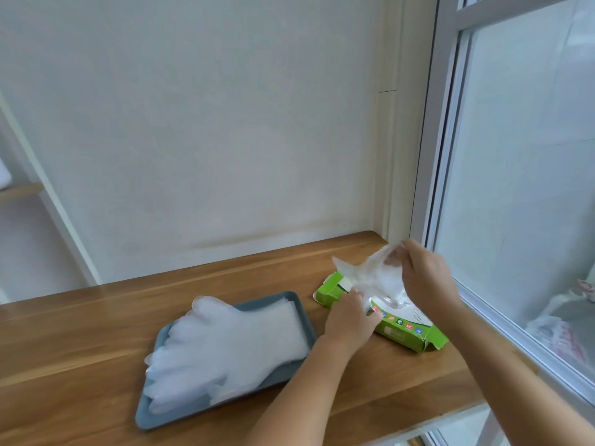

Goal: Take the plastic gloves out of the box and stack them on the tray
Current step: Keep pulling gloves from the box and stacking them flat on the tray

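The fingers (406,252) of the right hand (425,278) are curled and pinch the top of a crumpled clear plastic glove (370,275), held up above the open green cardboard box (406,329). From that pinch the glove hangs down towards seven o'clock, and its lower end is still at the slot in the top of the box. The left hand (349,320) lies at eight o'clock from the right. Its fingers (355,297) are bent over the top of the green cardboard box beside the slot, with the thumb on the near side, so it grips the box against the wooden surface (96,333). Those fingers touch the lower part of the hanging glove.

At nine o'clock from the box, just beside the left wrist, sits a grey-blue rectangular plastic tray (145,413). A flat stack of clear plastic gloves (225,346) lies on it, cuffs towards two o'clock and glove tips towards eight o'clock, some tips reaching over the tray's rim. A white-framed window (515,156) runs along the surface at three o'clock.
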Tool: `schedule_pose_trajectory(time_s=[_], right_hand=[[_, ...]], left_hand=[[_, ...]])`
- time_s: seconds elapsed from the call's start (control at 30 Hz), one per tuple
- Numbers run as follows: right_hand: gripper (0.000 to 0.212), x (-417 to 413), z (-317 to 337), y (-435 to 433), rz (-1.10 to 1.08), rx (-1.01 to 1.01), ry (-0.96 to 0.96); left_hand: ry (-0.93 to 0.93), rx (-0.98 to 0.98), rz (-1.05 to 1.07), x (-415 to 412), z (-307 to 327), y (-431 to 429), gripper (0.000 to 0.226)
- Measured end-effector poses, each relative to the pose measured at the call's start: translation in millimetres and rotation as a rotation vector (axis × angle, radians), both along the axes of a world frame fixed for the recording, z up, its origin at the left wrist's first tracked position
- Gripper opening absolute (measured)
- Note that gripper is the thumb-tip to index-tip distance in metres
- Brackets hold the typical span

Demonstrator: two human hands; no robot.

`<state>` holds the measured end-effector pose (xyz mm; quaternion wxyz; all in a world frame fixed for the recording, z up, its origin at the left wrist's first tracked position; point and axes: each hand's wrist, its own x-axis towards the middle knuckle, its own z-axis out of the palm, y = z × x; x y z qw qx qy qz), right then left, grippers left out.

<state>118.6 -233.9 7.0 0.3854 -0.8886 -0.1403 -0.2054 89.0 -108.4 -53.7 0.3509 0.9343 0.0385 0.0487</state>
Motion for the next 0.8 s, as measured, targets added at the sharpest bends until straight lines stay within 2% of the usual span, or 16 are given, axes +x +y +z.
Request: schedule_pose_trajectory(time_s=[0.07,0.13,0.2,0.23,0.27,0.3,0.33,0.4,0.43,0.5,0.57,0.67,0.8], right_hand=[[0.025,1,33,-2,0.019,0.010,-0.046],[0.023,-1,66,-5,0.060,0.038,-0.076],[0.026,-4,96,-7,0.119,0.028,-0.044],[0.028,-7,108,-8,0.166,0.018,-0.006],[0.031,-10,119,-8,0.218,0.001,0.033],[0.032,-14,127,-7,0.262,-0.021,0.065],[0.034,-17,133,-7,0.290,-0.053,0.088],[0.039,-20,141,-2,0.299,-0.143,0.091],[0.041,-22,143,2,0.293,-0.197,0.074],[0.042,-24,145,10,0.283,-0.306,0.040],[0.044,-29,146,21,0.303,-0.392,0.039],[0.045,-37,148,35,0.352,-0.456,0.065],[0.047,-42,148,49,0.357,-0.493,0.073]], left_hand=[[0.028,-0.040,0.009,2,0,0,0.035],[0.052,-0.106,0.000,0,5,1,0.015],[0.118,-0.163,0.043,-1,15,6,0.038],[0.129,-0.179,0.093,-3,23,11,0.035],[0.124,-0.170,0.143,-4,32,19,0.021],[0.111,-0.179,0.196,-6,45,28,0.016],[0.073,-0.198,0.260,-7,57,38,0.026],[-0.065,-0.341,0.286,-17,82,51,0.027],[-0.155,-0.427,0.259,-24,91,56,0.025],[-0.246,-0.533,0.110,-45,112,55,0.041],[-0.225,-0.561,-0.058,-61,122,51,0.050],[-0.136,-0.581,-0.134,-75,126,52,0.089],[-0.119,-0.537,-0.109,-83,123,55,0.063]])
